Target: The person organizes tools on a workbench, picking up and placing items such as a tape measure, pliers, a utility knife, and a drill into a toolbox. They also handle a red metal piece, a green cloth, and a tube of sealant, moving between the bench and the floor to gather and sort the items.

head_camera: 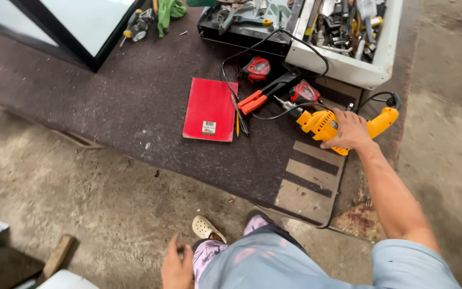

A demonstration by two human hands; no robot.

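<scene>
Head view: the right hand (350, 130) is resting on a yellow electric drill (327, 124), fingers wrapping over its body; the drill is lying on a dark mat (135, 101), chuck pointing left, black cord (274, 40) looping away behind it. A red tape measure (304, 92) is lying just beside the chuck, with orange-handled pliers (260, 96) and a red notebook (210, 109) further left. A white toolbox (348, 67) is sitting behind. The left hand (177, 266) is hanging low near the knee, fingers loosely curling, holding nothing visible.
</scene>
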